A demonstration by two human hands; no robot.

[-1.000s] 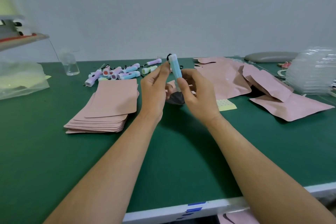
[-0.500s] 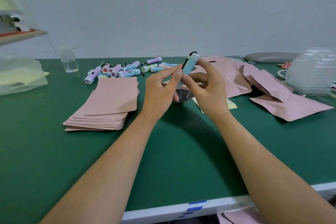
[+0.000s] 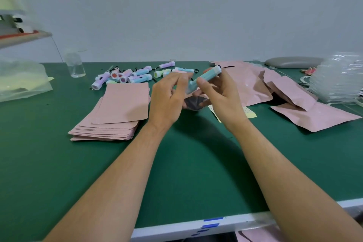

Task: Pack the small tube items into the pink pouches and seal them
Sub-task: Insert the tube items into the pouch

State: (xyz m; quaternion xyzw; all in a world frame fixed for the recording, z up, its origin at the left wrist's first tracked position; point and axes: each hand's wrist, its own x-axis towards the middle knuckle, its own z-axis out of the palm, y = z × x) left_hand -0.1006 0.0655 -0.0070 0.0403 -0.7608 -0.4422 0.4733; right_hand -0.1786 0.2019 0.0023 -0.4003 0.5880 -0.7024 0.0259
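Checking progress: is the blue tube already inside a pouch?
No, the right hand holds the tube tilted in the air, outside the open pouch below it.

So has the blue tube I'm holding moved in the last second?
Yes. The blue tube has tipped from near upright to a slant, its top end swinging right, away from the pouch stack toward the loose pouches.

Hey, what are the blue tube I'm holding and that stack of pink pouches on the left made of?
Blue tube: looks like moulded plastic, with a smooth pastel body and a white end. Pink pouches: thin flat sheets with rounded corners and a matte, paper-like face. Whether they are plain paper or film-coated is unclear.
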